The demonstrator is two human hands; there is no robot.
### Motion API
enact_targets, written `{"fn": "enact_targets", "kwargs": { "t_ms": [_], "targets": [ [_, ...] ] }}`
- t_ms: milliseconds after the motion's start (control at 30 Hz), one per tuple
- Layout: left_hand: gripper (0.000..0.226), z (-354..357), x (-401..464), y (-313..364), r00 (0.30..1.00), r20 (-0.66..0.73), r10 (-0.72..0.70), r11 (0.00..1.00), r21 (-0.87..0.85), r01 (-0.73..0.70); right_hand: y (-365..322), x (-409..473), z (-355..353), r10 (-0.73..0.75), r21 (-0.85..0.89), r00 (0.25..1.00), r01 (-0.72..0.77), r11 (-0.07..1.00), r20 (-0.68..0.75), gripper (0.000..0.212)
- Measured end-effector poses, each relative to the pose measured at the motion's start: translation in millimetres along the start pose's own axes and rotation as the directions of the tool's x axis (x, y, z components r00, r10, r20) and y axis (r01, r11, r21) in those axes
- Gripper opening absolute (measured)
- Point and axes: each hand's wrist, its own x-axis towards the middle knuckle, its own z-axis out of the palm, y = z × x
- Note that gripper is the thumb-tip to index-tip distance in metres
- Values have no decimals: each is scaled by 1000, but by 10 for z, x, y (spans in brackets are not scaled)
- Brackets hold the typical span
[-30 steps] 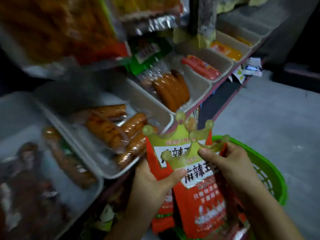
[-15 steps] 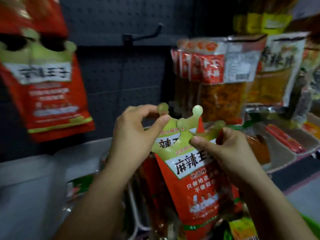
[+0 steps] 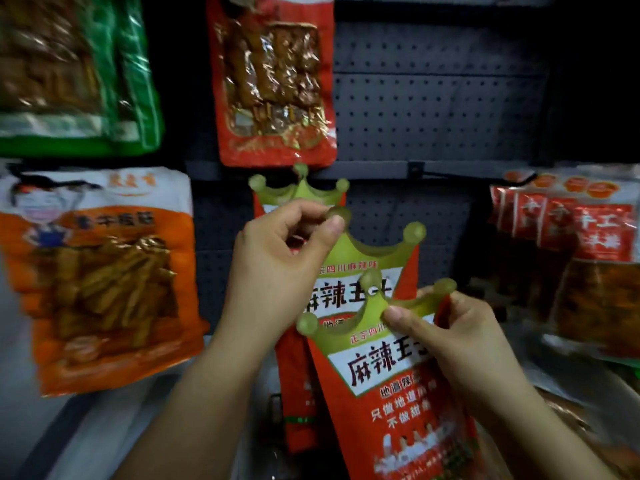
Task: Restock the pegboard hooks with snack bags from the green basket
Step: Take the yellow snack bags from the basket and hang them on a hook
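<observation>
I hold two red snack bags with green crown-shaped tops in front of the dark pegboard (image 3: 433, 112). My left hand (image 3: 277, 268) pinches a crown tip of the rear bag (image 3: 377, 258). My right hand (image 3: 460, 337) pinches the crown of the front bag (image 3: 391, 393), lower and nearer to me. A third crown bag (image 3: 298, 190) hangs on the board just behind my left hand. A bare hook (image 3: 446, 174) sticks out to the right of it. The green basket is out of view.
An orange bag of sticks (image 3: 100, 278) hangs at the left, with a green-edged bag (image 3: 76, 71) above it. A red skewer bag (image 3: 277, 81) hangs above the crown bags. Several red packs (image 3: 568, 244) hang at the right. A grey shelf edge (image 3: 86, 427) runs below.
My view has swung up from the basket and the sausage trays to the pegboard. Both hands have lifted the two crown bags up to the hanging crown bag.
</observation>
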Motion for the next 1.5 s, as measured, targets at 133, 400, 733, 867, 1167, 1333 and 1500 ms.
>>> {"fn": "enact_targets", "kwargs": {
  "t_ms": [133, 400, 733, 867, 1167, 1333, 1500],
  "targets": [
    [18, -197, 185, -13, 986, -98, 132, 980, 164, -114, -122, 52, 261, 9, 0, 999, -10, 1000, 43, 47],
    [12, -311, 243, 141, 948, -139, 286, 954, 138, -268, -341, 36, 359, -21, 19, 998, 20, 1000, 56, 37],
    [5, -358, 464, 88, 967, 153, -205, 931, -275, 241, -301, 95, 363, -24, 29, 999, 23, 999, 36, 34],
    [17, -354, 536, -50, 920, 252, -301, 863, -338, 375, -187, 174, 380, -16, 42, 999, 14, 999, 32, 31],
    [41, -234, 612, -648, 957, -5, -289, 939, -196, 283, 37, 653, 554, 74, 86, 996, -70, 994, -41, 13],
    [21, -160, 665, -959, 908, 20, -418, 871, -274, 407, 125, 964, 653, 102, 54, 987, -96, 994, -126, 15],
    [19, -98, 843, -1111, 917, -101, -387, 922, -71, 381, 233, 1088, 699, 134, 63, 967, -123, 990, -218, 21]
  ]
}}
